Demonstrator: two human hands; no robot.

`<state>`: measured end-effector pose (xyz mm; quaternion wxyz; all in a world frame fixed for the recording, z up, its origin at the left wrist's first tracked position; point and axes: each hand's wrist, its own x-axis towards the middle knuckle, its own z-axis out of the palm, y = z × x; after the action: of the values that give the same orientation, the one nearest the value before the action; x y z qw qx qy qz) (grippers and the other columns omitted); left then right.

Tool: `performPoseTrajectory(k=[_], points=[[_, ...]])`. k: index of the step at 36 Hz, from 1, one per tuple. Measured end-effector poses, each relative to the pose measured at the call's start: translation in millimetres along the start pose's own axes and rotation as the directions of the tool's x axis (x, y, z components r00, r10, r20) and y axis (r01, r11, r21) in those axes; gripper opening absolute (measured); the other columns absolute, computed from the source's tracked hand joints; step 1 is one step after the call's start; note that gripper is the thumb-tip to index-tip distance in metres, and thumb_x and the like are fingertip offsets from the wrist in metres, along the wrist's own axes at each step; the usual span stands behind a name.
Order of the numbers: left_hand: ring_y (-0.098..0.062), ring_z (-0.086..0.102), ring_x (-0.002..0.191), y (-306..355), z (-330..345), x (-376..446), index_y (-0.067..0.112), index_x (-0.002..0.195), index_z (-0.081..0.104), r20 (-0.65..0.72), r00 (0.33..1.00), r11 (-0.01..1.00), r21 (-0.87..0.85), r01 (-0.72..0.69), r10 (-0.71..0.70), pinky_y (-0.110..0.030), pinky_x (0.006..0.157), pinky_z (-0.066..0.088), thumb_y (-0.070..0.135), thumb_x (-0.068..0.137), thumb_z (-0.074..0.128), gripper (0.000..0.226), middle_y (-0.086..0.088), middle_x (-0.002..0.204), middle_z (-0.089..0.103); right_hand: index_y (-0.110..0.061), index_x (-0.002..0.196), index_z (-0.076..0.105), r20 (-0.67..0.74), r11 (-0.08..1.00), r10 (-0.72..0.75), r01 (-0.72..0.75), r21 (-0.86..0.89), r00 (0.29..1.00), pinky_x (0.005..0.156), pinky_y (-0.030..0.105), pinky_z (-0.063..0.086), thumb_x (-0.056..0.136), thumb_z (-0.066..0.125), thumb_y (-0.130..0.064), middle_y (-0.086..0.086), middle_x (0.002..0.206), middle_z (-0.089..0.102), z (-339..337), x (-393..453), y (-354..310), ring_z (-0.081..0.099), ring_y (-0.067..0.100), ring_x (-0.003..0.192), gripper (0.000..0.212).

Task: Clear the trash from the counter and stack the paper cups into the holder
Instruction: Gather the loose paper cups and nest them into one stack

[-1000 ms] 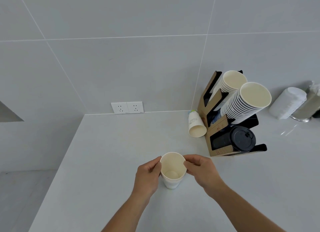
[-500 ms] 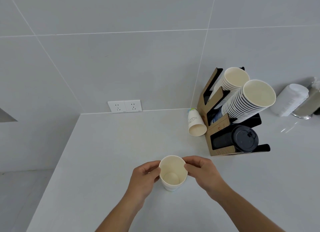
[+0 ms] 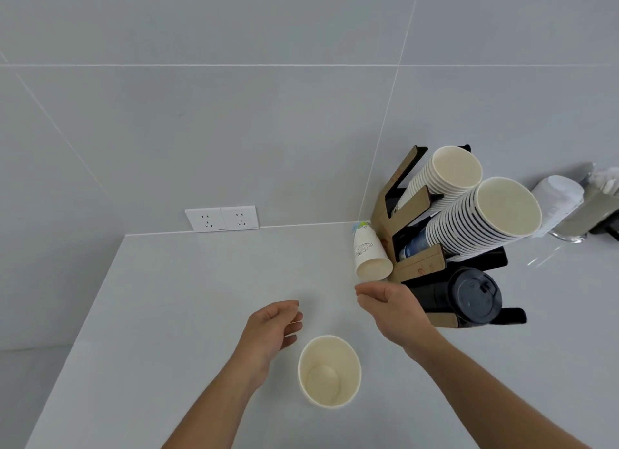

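Your hands are both empty. The left hand (image 3: 273, 328) hangs over the counter (image 3: 187, 301) with its fingers loosely curled, just up and left of the upright paper cup (image 3: 330, 371), not touching it. That cup stands on the counter near you, mouth up. Your right hand (image 3: 390, 306) is half open, fingers bent, thumb and forefinger apart, just below the printed cup (image 3: 368, 252) that lies on its side with its mouth toward you, right against the cardboard cup holder (image 3: 418, 264). You hold nothing with it. The holder carries two slanted stacks of paper cups (image 3: 482, 214) and a stack of black lids (image 3: 469, 298) beneath. A double wall socket (image 3: 222, 218) sits at the back.
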<state>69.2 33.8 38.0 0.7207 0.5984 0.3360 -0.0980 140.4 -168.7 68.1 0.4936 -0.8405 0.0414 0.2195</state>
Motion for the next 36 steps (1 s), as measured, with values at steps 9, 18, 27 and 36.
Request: performPoseTrajectory(k=[9,18,27,36], points=[[-0.022,0.067,0.095,21,26,61,0.012,0.107,0.068,0.074,0.995,0.997,0.035,0.071,-0.074,-0.035,0.090,0.054,0.018,0.094,0.060,0.016,-0.010,0.103,0.071,-0.019,0.130,0.062,-0.103,0.984,0.015,-0.032,-0.174,0.995,0.095,0.029,0.050,0.091,0.060,-0.025,0.005,0.136,0.060,7,69,-23,0.058,0.019,0.117,0.040],[-0.024,0.038,0.087,31,63,114,0.016,0.085,0.045,0.194,0.965,0.984,0.021,0.175,-0.175,-0.027,0.061,0.035,0.007,0.089,0.051,0.011,-0.011,0.093,0.043,-0.004,0.132,0.055,-0.191,0.933,0.020,-0.087,-0.350,0.981,0.095,0.035,0.047,0.093,0.054,-0.017,0.016,0.137,0.056,-4,116,-35,0.055,0.032,0.121,0.042],[-0.019,0.037,0.067,24,106,141,0.019,0.080,0.047,0.222,0.942,0.964,-0.030,0.263,-0.250,-0.023,0.056,0.037,0.008,0.090,0.049,0.015,-0.004,0.079,0.043,-0.006,0.137,0.051,-0.220,0.893,0.051,-0.143,-0.427,0.974,0.091,0.036,0.048,0.092,0.055,-0.018,0.014,0.138,0.055,-7,143,-27,0.054,0.031,0.122,0.046],[-0.015,0.046,0.068,22,128,157,0.022,0.072,0.058,0.256,0.928,0.959,-0.005,0.283,-0.272,-0.025,0.071,0.047,0.012,0.091,0.047,0.024,0.001,0.074,0.051,-0.007,0.134,0.054,-0.223,0.882,0.070,-0.165,-0.441,0.972,0.093,0.037,0.051,0.090,0.056,-0.017,0.013,0.135,0.059,-7,155,-16,0.057,0.033,0.119,0.046]])
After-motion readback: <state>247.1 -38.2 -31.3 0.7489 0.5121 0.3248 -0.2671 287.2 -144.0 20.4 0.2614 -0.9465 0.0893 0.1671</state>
